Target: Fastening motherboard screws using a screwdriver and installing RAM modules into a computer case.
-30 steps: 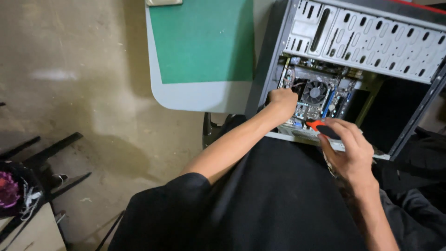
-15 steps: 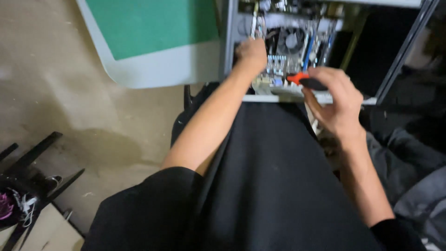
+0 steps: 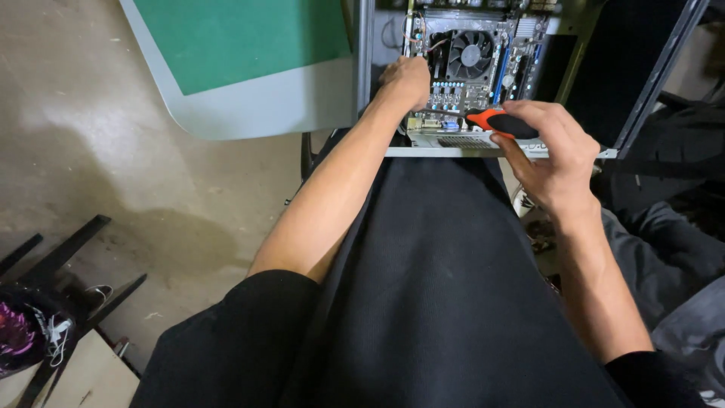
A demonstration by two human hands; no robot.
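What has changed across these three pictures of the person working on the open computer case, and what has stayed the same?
Mostly the view shifts. The left hand stays on the motherboard beside the fan; the right hand keeps gripping the orange-and-black screwdriver at the case edge. Nothing is released.

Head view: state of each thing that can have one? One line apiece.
computer case: side open, motherboard exposed.
cooler fan: mounted on the motherboard; spinning or still, cannot tell.
screwdriver: gripped by its orange-and-black handle, tip hidden.
right hand: closed around the screwdriver, at the case's lower edge.
left hand: inside the case, resting on the motherboard's left edge, holding nothing visible.
green-topped table: upright beside the case.
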